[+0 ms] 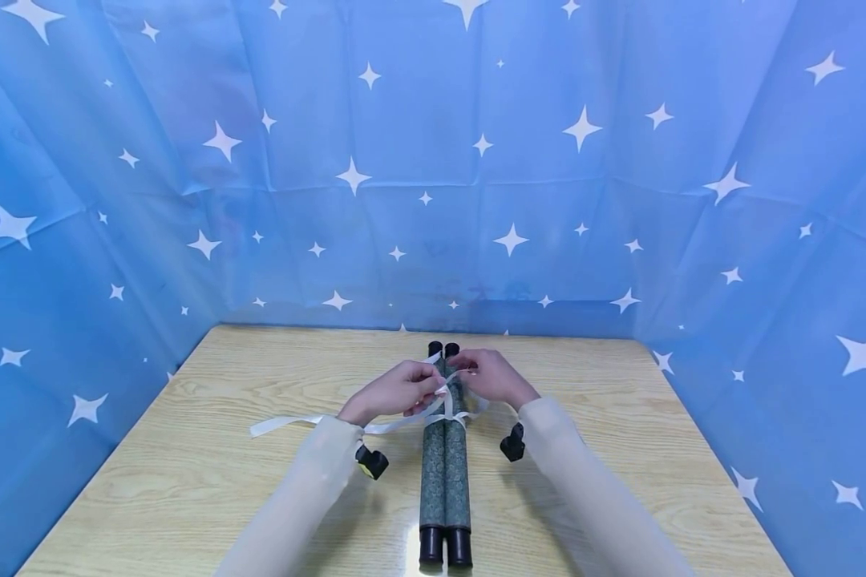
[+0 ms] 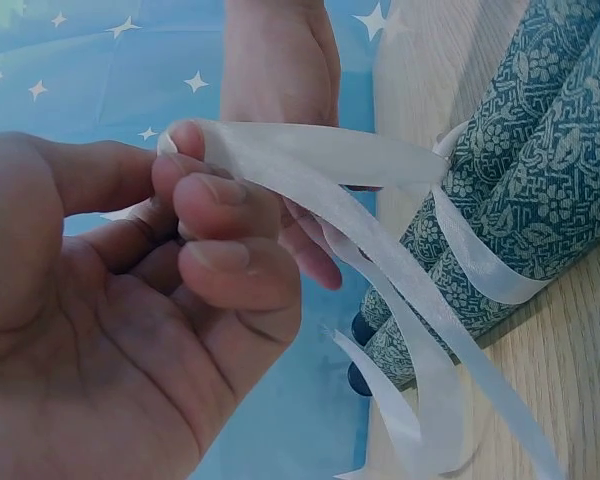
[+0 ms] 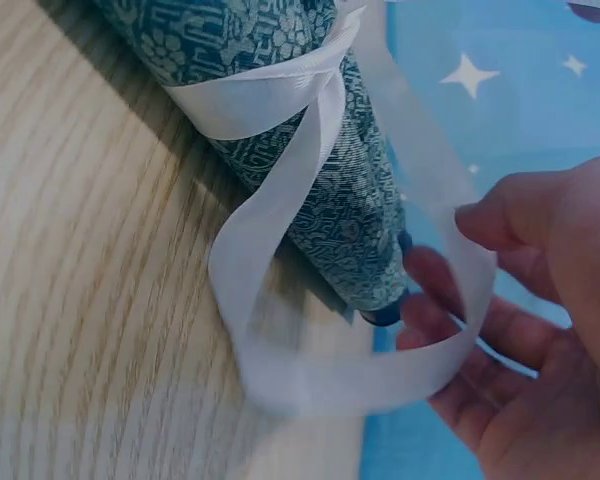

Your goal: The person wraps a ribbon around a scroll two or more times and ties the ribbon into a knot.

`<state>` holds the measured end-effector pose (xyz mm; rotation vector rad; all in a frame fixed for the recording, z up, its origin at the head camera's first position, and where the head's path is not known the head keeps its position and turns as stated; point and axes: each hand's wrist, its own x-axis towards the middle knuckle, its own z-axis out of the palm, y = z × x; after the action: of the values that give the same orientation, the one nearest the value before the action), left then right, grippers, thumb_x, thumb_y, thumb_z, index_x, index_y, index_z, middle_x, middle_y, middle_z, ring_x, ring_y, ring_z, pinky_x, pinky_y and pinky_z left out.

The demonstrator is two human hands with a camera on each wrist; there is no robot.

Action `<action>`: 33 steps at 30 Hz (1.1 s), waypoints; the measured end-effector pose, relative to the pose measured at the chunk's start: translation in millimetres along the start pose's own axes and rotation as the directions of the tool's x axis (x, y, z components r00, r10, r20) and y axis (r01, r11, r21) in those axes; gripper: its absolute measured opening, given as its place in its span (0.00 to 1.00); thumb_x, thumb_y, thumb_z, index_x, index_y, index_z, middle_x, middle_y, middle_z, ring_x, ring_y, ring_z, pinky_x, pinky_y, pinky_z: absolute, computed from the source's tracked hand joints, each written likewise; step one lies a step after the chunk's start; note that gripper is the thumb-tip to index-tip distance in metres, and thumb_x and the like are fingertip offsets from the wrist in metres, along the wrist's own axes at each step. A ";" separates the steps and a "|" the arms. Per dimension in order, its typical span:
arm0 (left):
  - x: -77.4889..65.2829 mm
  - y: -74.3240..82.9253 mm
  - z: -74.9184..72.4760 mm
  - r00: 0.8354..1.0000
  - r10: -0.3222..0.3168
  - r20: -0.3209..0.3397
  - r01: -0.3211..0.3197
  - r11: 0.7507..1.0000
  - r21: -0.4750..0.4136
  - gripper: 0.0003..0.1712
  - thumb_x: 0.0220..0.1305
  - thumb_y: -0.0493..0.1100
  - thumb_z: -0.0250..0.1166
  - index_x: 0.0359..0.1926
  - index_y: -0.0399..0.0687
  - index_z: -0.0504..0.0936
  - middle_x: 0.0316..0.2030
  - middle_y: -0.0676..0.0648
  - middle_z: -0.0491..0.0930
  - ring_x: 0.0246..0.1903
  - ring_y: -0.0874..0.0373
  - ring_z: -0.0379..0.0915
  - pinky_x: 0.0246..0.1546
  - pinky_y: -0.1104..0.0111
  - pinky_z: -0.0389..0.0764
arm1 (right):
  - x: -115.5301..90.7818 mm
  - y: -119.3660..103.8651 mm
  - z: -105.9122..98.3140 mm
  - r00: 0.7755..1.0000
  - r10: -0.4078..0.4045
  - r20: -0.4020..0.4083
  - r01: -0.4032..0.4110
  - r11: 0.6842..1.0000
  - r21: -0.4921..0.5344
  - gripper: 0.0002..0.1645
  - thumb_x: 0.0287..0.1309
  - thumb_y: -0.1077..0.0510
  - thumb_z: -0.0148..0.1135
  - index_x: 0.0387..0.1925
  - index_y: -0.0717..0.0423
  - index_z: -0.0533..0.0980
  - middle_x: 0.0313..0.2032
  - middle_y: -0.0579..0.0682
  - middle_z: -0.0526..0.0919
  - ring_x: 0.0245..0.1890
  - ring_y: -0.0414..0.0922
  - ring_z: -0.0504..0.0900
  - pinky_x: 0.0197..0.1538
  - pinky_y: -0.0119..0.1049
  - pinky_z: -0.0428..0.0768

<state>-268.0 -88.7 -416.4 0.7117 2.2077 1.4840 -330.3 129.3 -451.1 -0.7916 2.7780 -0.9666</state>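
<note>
Nearest you are the black caps (image 1: 459, 547) at one end of two patterned rolls (image 1: 435, 473). The rolls lie side by side, pointing away from you along the middle of the table (image 1: 173, 481), so they fall between your arms and within easy reach of both hands. Your sleeves (image 1: 306, 493) come in from either side, and the mount (image 1: 372, 462) at your left wrist stands clear of the rolls.

Farther up, a white ribbon (image 1: 386, 428) goes round both rolls, which seems to be what binds them together. One loose end trails left above the table.

Your left hand (image 1: 397, 390) is nearly closed: thumb and forefinger pinch the ribbon where it bends over the fingertip, the other fingers curled beneath, presumably to keep that stretch raised off the rolls. Slightly beyond it, your right hand (image 1: 494, 377) is half curled about a ribbon loop, the band passing between thumb and fingers. The hold looks light, perhaps to leave the loop wide and uncreased; how firmly it presses cannot be told.

Past your hands are the rolls' far ends, then a blue curtain (image 1: 433, 220) with white stars.
</note>
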 end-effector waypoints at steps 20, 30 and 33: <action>1.6 5.6 -0.6 1.000 0.002 -0.017 -0.002 1.000 0.018 0.19 0.80 0.43 0.45 0.40 0.34 0.77 0.18 0.49 0.64 0.13 0.60 0.57 0.20 0.61 0.63 | -57.7 -37.9 -11.1 0.986 -0.118 -0.114 0.111 0.992 -0.063 0.12 0.63 0.38 0.61 0.36 0.40 0.78 0.22 0.39 0.75 0.20 0.39 0.71 0.26 0.35 0.72; 4.9 7.0 1.4 1.000 0.007 -0.004 -0.007 1.000 0.028 0.18 0.79 0.45 0.47 0.39 0.39 0.79 0.15 0.52 0.64 0.12 0.61 0.55 0.16 0.70 0.61 | -55.0 -43.6 9.9 0.969 -0.206 -0.139 0.175 0.962 -0.210 0.17 0.66 0.43 0.57 0.24 0.45 0.70 0.16 0.40 0.66 0.14 0.37 0.61 0.20 0.29 0.61; 5.5 7.0 1.4 1.000 0.009 -0.008 -0.008 0.999 0.038 0.18 0.79 0.45 0.47 0.39 0.39 0.79 0.15 0.52 0.64 0.12 0.61 0.55 0.16 0.70 0.61 | -55.0 -42.8 10.6 0.962 -0.220 -0.161 0.179 0.956 -0.234 0.16 0.66 0.49 0.57 0.22 0.43 0.68 0.15 0.39 0.65 0.14 0.35 0.61 0.20 0.29 0.61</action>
<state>-270.2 -82.1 -410.7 0.7294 2.2473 1.4549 -261.3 122.6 -438.0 -1.0856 3.0517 -0.8102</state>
